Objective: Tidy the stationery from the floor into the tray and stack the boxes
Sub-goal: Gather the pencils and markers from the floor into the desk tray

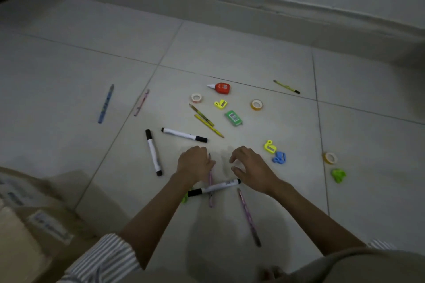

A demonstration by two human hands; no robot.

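Stationery lies scattered on the tiled floor. My left hand (194, 164) is knuckles-up with its fingers curled down over the top end of a pink pencil (210, 197); whether it grips the pencil is hidden. A black-and-white marker (215, 187) lies across that pencil. My right hand (250, 167) hovers just right of it, fingers spread and curved, holding nothing. Two more markers (153, 153) (184, 135) lie to the left and ahead. Cardboard boxes (34, 225) sit at the lower left. No tray is in view.
Ahead lie yellow pencils (208, 122), a green box (233, 118), a red correction tape (221, 88) and tape rolls (256, 104). Yellow (269, 146) and blue (279, 157) sharpeners sit right of my hand. Another pink pencil (249, 217) lies near. A wall runs along the back.
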